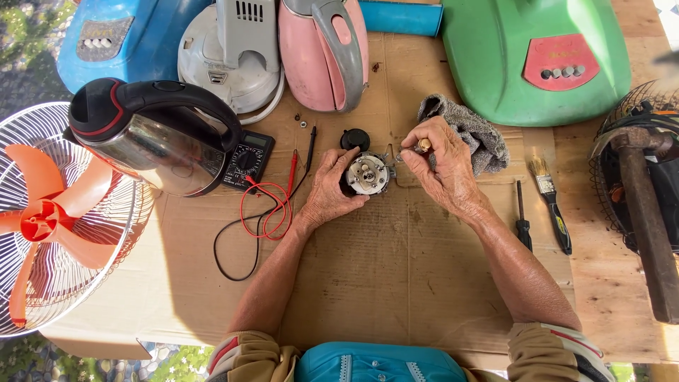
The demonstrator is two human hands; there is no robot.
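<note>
My left hand [331, 185] grips a small round motor [366, 174] with a pale metal face and black body, resting on the cardboard sheet [396, 269]. My right hand [440, 164] is just right of the motor and pinches a small brass-coloured part [424, 145] between thumb and fingers. A black round cap [354, 138] lies right behind the motor. A grey rag [472, 129] sits under and behind my right hand.
A steel and black kettle [152, 134], multimeter [247, 157] with red and black leads [265, 205], pink kettle [325, 53], white fan base [230, 60], green housing [534, 56], blue housing [120, 35]. Screwdriver [522, 219], paintbrush [552, 201], hammer [647, 212], orange fan [49, 219].
</note>
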